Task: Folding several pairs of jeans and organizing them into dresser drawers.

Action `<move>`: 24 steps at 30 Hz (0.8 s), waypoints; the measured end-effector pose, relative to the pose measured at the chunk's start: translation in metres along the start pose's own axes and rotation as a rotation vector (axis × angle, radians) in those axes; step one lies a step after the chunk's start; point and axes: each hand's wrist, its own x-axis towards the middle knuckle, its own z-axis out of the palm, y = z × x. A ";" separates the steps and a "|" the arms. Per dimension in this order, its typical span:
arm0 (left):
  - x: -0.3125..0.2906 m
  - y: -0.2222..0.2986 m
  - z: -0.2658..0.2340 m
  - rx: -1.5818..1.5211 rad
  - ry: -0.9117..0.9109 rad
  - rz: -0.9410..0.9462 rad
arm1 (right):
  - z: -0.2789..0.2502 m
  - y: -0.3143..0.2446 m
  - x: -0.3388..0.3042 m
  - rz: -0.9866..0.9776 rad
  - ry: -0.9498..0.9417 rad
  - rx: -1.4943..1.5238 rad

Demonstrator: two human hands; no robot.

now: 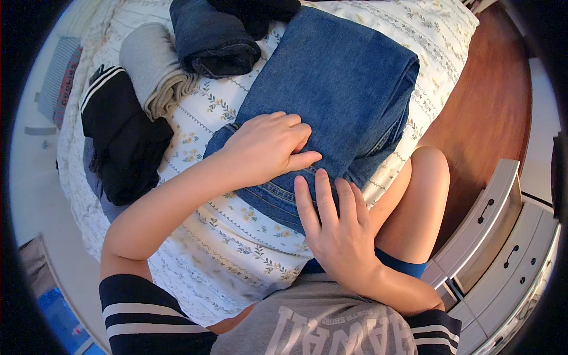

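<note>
Jeans (331, 71) lie folded on the bed (236, 266), in front of the person, the broad leg part toward the far side and the waistband (275, 204) toward the body. The left hand (269, 145) rests on the denim near its left edge, fingers curled and thumb stretched to the right; whether they grip any cloth, I cannot tell. The right hand (340, 234) is at the near edge of the jeans, its fingers spread and pointing away from the body, holding nothing; whether the tips touch the fabric is unclear. Left of the jeans, a grey roll (154, 65) sits between a black garment (121, 136) with white stripes at its far end and a dark denim roll (213, 44). Black cloth (260, 12) lies beside that roll at the top edge of view. Under the bed's white floral cover, the near side drops toward the person's lap. A bare knee (429, 165) shows beside the bed on the right, over the brown floor (485, 89), with a white dresser (509, 254) just beyond, one drawer (482, 219) pulled out.
</note>
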 end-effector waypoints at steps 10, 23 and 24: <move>-0.056 -0.013 -0.042 0.183 0.016 0.205 | -0.015 0.037 0.012 0.117 -0.173 0.403; -0.012 -0.033 -0.063 0.024 -0.208 0.219 | -0.004 0.147 0.000 0.223 -0.004 0.747; -0.012 -0.033 -0.063 0.033 -0.211 0.201 | 0.003 0.151 0.002 0.183 -0.045 0.720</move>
